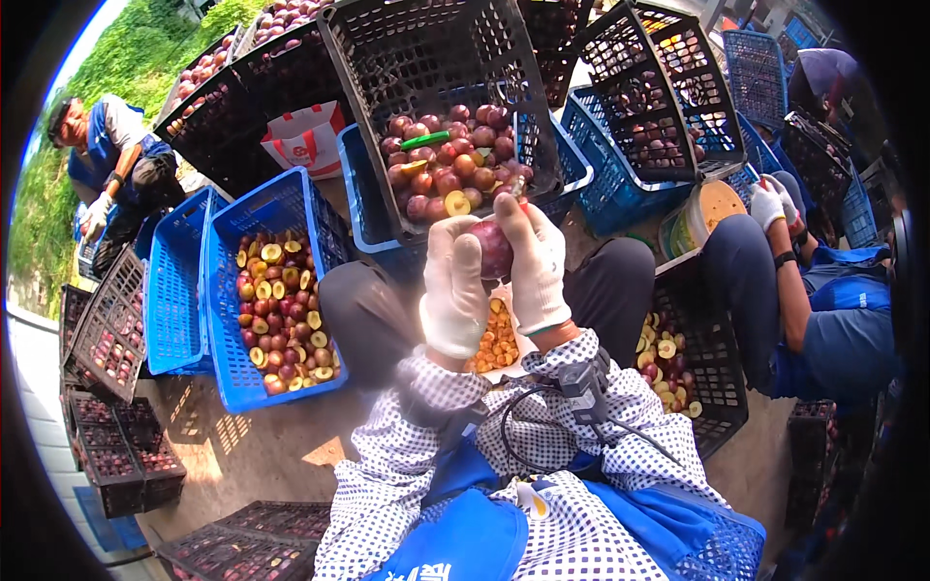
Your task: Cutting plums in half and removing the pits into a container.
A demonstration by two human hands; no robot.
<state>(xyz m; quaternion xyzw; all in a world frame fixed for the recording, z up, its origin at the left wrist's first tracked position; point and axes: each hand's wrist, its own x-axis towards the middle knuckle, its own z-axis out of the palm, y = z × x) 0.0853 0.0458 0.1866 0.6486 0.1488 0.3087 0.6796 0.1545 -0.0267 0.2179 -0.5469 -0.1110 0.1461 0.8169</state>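
Note:
My two hands, in white knit gloves, meet in front of my chest around a dark red plum (495,254). My left hand (451,290) is closed on its left side. My right hand (539,271) is closed against its right side and grips a small knife (523,201); a bit of red handle and a blurred blade show above the fingers. Just beyond, a black crate (436,58) tilts toward me with plums (455,169) inside and a green-handled tool (425,140) on top. Below my hands, a white container holds orange plum pits (497,339).
Left of my knee stands a blue crate (228,334) of cut plums, beside another blue crate (174,290). At right are a black crate (722,387) of cut plums and a bucket (668,232). A seated person (833,310) works close by; another person (116,165) sits far left.

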